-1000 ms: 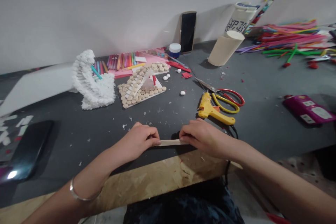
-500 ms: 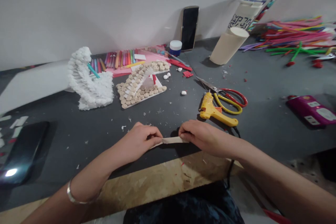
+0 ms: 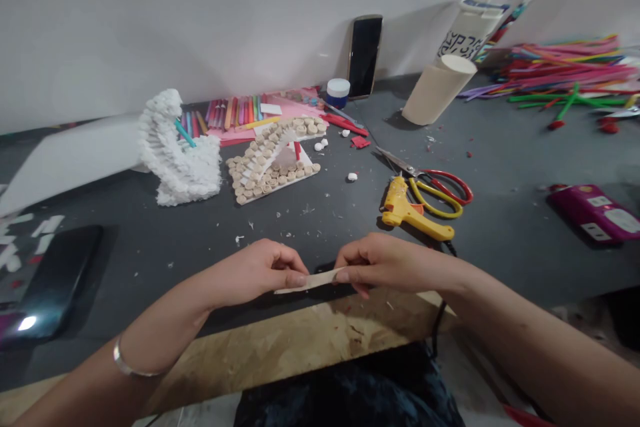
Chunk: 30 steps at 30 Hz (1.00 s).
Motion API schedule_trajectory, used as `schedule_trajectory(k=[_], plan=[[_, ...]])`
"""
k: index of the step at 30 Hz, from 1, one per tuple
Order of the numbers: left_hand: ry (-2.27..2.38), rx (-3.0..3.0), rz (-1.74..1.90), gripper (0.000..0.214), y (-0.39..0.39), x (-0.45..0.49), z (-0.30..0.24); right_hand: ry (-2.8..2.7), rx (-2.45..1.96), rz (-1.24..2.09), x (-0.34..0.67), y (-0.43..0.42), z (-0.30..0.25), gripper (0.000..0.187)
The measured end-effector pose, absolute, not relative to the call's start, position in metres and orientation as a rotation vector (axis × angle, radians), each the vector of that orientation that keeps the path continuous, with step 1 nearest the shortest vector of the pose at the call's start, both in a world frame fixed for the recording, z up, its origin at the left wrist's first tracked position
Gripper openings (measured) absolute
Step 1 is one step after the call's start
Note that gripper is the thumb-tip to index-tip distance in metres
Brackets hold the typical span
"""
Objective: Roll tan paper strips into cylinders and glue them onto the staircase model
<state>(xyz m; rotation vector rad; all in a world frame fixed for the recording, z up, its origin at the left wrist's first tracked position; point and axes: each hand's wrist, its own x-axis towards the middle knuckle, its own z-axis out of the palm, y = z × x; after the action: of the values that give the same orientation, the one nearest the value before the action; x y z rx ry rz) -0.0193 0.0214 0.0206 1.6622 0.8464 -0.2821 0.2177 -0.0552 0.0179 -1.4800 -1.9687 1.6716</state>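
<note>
A narrow beige paper strip (image 3: 321,278) stretches between my two hands, just above the table's front edge. My left hand (image 3: 265,273) pinches it between thumb and fingers, with a short tail of strip showing below the thumb. At the other end, my right hand (image 3: 377,263) grips the strip with thumb on top and fingers curled behind. Beyond my hands stands a small model staircase covered in beige paper rolls (image 3: 273,163). A fluffy white staircase model (image 3: 180,153) with a teal post is left of it. A yellow glue gun (image 3: 413,213) lies past my right hand.
Red-and-yellow-handled scissors (image 3: 440,190) touch the glue gun. A phone (image 3: 60,283) lies at left; another phone (image 3: 364,57) leans on the wall. A beige roll (image 3: 435,93), pipe cleaners (image 3: 565,70) and a purple power strip (image 3: 595,210) are at right. White scraps litter the table.
My hands have drawn slightly closer together on the strip, and its visible span is shorter and more tilted. My right thumb now lies along the strip. The view has shifted slightly.
</note>
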Motion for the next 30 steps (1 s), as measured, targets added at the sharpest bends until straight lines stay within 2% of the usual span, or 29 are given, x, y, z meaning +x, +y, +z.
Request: schedule_trajectory(k=[4, 10, 16, 20, 26, 30], plan=[[0.856, 1.672, -0.271, 0.025, 0.02, -0.022, 0.022, -1.822, -1.339, 1.884, 0.222, -0.055, 0.01, 0.028], [0.848, 1.68, -0.294, 0.023, 0.018, -0.018, 0.023, -1.735, -1.295, 2.02, 0.223, -0.056, 0.002, 0.037], [0.871, 1.709, -0.305, 0.016, 0.021, -0.013, 0.021, -1.726, -1.371, 1.966, 0.222, -0.055, 0.001, 0.025], [0.892, 1.869, -0.279, 0.016, 0.024, -0.013, 0.016, -1.835, -1.582, 1.722, 0.218, -0.055, 0.006, 0.016], [0.782, 2.401, -0.182, 0.019, 0.024, -0.012, 0.006, -2.276, -1.616, 0.944, 0.215, -0.056, -0.006, 0.01], [0.738, 2.544, -0.131, 0.02, 0.025, -0.013, -0.003, -2.237, -1.64, 0.819, 0.212, -0.055, -0.019, 0.005]])
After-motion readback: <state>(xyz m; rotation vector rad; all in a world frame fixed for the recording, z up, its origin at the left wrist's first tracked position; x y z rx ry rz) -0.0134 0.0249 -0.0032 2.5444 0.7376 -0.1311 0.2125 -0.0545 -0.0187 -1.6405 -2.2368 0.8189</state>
